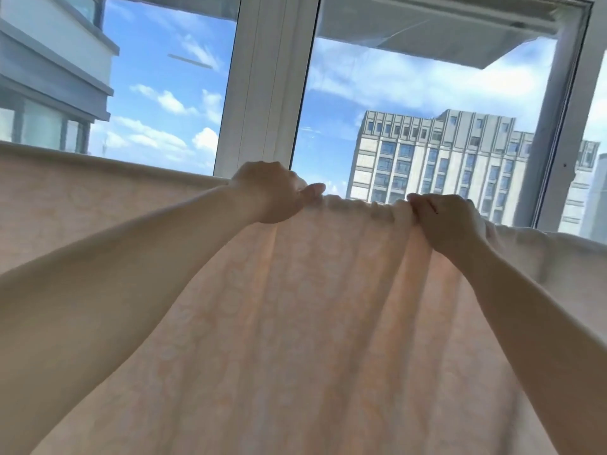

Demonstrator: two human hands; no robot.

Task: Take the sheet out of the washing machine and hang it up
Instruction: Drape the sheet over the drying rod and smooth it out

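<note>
A pale peach sheet with a faint flower pattern hangs across the whole view, its top edge running from left to right at about mid-height. Whatever carries that edge is hidden under the cloth. My left hand grips the top edge near the middle, thumb pointing right. My right hand grips the bunched top edge a little to the right. The cloth between the two hands is gathered into small folds, and long creases fall from there. The washing machine is out of view.
Behind the sheet stands a large window with a white frame post in the middle. Through the glass I see blue sky, a beige tall building and a grey building at the left.
</note>
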